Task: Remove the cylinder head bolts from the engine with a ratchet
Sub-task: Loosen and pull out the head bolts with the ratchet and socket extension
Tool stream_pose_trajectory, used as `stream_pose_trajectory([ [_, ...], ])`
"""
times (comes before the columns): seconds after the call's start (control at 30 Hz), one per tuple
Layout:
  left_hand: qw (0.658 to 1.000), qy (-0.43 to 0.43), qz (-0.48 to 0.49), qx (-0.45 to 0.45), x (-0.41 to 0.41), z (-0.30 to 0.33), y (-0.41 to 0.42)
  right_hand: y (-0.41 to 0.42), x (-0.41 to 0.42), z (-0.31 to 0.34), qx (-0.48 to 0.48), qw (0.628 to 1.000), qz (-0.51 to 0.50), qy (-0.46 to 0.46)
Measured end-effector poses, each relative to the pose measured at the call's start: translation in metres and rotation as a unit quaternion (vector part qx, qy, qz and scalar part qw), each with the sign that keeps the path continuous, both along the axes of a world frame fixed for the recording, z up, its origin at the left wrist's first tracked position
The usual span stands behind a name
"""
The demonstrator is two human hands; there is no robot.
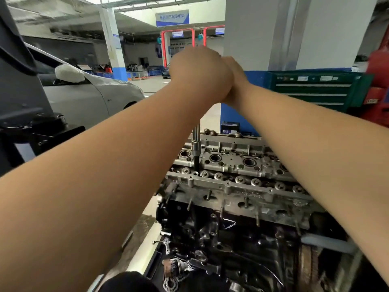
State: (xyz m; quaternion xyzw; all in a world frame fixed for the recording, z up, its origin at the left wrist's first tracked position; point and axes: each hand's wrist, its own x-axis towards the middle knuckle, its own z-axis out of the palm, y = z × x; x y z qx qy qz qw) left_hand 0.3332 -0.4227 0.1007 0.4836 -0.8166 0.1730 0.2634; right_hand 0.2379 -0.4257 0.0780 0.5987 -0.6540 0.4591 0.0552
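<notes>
The engine (242, 218) stands below me with its grey cylinder head (237, 171) on top. A long chrome extension bar (196, 142) rises upright from a bolt hole at the head's left end. Its top disappears behind my two hands, which are raised and pressed together. My left hand (200, 74) is curled in front, and my right hand (233, 81) is closed just behind it. The ratchet handle itself is hidden by the hands. Several bolt heads (255, 182) run along the head's near rail.
A grey car (90, 95) with a white mirror stands to the left. A green tool cabinet (313, 89) is behind the engine at right, beside red equipment (379, 81). A white and blue pillar (263, 39) rises behind my hands. A timing chain (174, 279) lies low at the engine's front.
</notes>
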Motion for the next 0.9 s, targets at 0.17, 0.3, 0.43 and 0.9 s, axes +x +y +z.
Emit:
stream_pose_trajectory([
  [0.17, 0.995, 0.073, -0.043, -0.06, 0.002, -0.005, -0.007, 0.01, -0.005, 0.017, 0.122, 0.953, -0.107, 0.257],
  [0.3, 0.988, 0.083, -0.119, -0.057, 0.018, -0.004, -0.016, 0.026, -0.001, 0.019, 0.09, 0.924, -0.17, 0.33],
  [0.43, 0.98, 0.056, -0.167, -0.09, 0.027, -0.006, -0.009, 0.035, -0.003, 0.018, 0.083, 0.907, -0.202, 0.361],
  [0.9, 0.64, 0.411, -0.423, 0.492, 0.06, -0.136, -0.025, 0.019, -0.005, 0.007, 0.038, 0.945, -0.023, 0.324],
])
